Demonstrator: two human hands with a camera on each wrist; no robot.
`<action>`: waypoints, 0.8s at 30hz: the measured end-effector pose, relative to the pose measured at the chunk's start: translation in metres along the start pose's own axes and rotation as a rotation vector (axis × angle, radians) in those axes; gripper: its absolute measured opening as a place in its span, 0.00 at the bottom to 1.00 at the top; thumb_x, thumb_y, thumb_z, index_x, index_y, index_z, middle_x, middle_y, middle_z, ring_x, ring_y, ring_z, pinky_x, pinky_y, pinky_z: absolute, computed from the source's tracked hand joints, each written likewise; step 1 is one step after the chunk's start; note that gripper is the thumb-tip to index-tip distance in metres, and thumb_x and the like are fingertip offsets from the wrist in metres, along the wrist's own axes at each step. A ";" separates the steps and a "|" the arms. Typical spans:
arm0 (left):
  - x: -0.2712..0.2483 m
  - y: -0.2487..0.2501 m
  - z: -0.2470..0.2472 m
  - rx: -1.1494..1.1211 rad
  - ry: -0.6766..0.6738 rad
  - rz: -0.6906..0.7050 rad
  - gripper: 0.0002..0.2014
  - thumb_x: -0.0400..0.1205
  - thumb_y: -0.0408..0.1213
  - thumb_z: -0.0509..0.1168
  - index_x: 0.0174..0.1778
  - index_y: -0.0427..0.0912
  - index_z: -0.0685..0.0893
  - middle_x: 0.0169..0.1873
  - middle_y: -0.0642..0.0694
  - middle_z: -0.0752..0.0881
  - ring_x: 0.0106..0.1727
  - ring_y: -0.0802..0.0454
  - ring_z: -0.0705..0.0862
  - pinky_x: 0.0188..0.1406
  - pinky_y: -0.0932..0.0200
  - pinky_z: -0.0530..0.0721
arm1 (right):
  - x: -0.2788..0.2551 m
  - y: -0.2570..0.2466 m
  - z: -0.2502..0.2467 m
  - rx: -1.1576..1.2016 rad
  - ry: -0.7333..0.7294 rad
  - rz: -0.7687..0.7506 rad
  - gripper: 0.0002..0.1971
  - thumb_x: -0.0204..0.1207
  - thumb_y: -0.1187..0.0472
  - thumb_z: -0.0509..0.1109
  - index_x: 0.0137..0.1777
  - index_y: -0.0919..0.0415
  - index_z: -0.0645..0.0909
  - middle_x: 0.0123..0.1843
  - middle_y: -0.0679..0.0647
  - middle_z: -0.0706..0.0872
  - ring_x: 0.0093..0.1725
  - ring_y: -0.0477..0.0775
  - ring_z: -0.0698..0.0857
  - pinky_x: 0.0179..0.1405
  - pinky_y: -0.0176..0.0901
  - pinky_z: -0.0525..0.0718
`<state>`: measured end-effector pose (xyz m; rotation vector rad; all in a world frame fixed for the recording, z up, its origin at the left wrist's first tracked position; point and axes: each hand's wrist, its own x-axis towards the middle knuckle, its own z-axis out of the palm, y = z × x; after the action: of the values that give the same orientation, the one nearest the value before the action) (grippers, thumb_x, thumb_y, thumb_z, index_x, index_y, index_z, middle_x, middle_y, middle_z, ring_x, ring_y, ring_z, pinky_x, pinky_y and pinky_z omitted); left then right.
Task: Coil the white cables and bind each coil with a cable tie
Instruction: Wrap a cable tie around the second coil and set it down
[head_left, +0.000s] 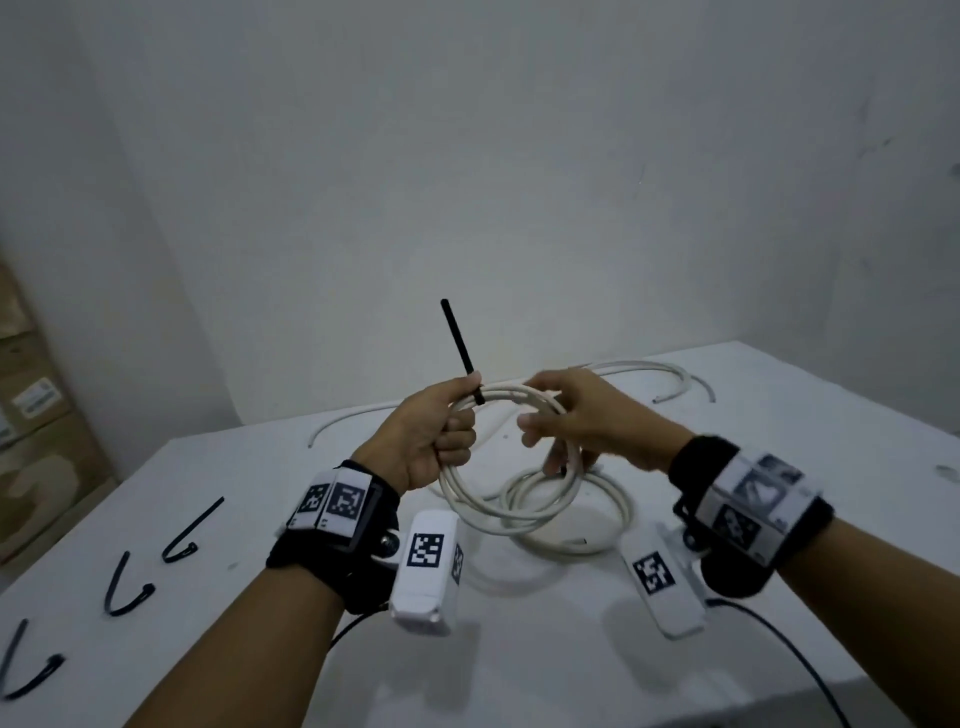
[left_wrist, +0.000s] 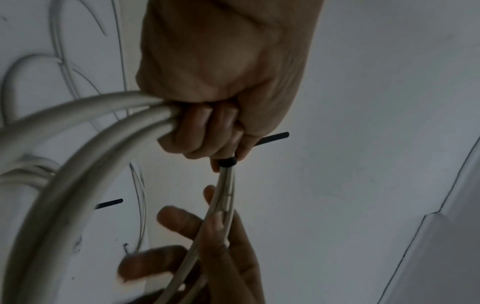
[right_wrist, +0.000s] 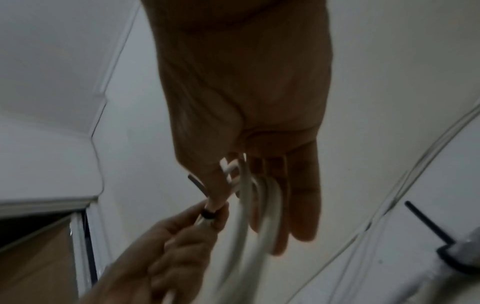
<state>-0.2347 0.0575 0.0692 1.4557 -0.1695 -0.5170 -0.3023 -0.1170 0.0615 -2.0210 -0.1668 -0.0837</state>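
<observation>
The left hand (head_left: 426, 441) gripped the coiled white round cable (head_left: 498, 499) beside its black plastic cable tie (head_left: 462, 348); the right hand (head_left: 582, 421) lay open-fingered. Best pull the tail snug.

white cable coil (head_left: 498, 512), black cable tie (head_left: 460, 343), white table (head_left: 779, 467)

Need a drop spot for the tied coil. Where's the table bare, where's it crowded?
Bare: the right side of the table, beyond the right hand; also the near middle, between the two wrists. Crowded: spare black ties along the left edge, a second coil under the held coil in the left hand, loose cables along the far edge.
</observation>
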 end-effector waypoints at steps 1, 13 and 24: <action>0.002 -0.001 0.001 -0.013 0.008 -0.002 0.14 0.85 0.46 0.61 0.37 0.43 0.72 0.15 0.52 0.67 0.11 0.59 0.62 0.09 0.70 0.60 | -0.002 0.005 0.001 0.007 0.040 -0.015 0.07 0.81 0.59 0.67 0.56 0.58 0.79 0.43 0.61 0.90 0.29 0.61 0.89 0.23 0.45 0.84; -0.007 -0.052 0.027 0.479 0.127 0.090 0.12 0.82 0.35 0.66 0.37 0.31 0.77 0.27 0.35 0.81 0.20 0.43 0.82 0.18 0.56 0.83 | -0.002 0.050 -0.006 0.368 0.281 0.109 0.07 0.84 0.69 0.58 0.50 0.67 0.78 0.32 0.60 0.80 0.13 0.47 0.78 0.12 0.28 0.69; 0.029 -0.071 0.036 0.768 0.163 0.095 0.06 0.82 0.31 0.61 0.40 0.33 0.78 0.26 0.38 0.81 0.18 0.49 0.78 0.15 0.62 0.75 | 0.003 0.068 -0.017 -0.142 0.177 0.292 0.09 0.80 0.71 0.54 0.42 0.66 0.74 0.36 0.63 0.80 0.39 0.72 0.87 0.15 0.45 0.84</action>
<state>-0.2408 0.0105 -0.0009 2.2159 -0.3287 -0.2529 -0.2882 -0.1614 0.0090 -2.1455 0.2526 -0.0907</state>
